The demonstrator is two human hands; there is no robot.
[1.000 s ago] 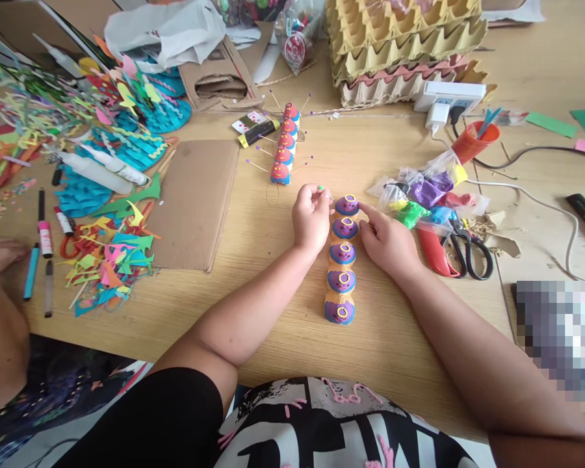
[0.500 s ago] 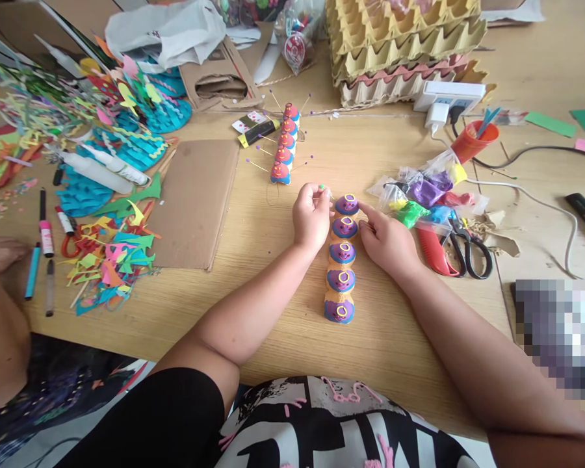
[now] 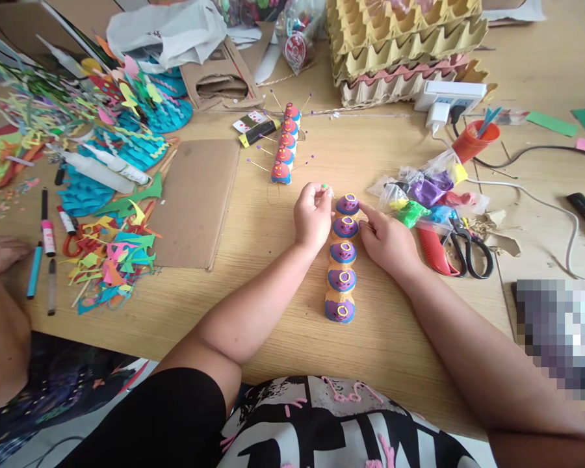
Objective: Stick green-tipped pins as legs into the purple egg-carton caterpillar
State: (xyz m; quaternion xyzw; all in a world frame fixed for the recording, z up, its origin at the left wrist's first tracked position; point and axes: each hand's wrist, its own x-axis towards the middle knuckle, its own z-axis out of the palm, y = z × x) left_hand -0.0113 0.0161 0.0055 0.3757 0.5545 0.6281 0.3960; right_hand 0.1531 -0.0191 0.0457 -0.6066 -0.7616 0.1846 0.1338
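A purple and blue egg-carton caterpillar (image 3: 341, 252) lies lengthwise in front of me, with yellow rings and small faces on its humps. My left hand (image 3: 312, 218) is closed in a pinch beside its far end, gripping a thin stick with a green ball tip (image 3: 324, 186). Most of the stick is hidden by the fingers. From the right, my right hand (image 3: 389, 239) steadies the caterpillar, its index fingertip against the farthest hump and its other fingers curled. Farther back stands a second, red and blue egg-carton caterpillar (image 3: 285, 144) with purple-tipped sticks poking out.
Bagged coloured clay (image 3: 426, 192), scissors (image 3: 468, 250) and an orange cup (image 3: 475, 142) lie to the right. Egg trays (image 3: 404, 49) are stacked behind. To the left are a cardboard sheet (image 3: 195, 201), paper scraps (image 3: 114, 260) and another person's hand (image 3: 2, 253).
My left hand has shifted very slightly right, with the green-tipped stick still pinched. The right hand and the purple caterpillar look almost unchanged.
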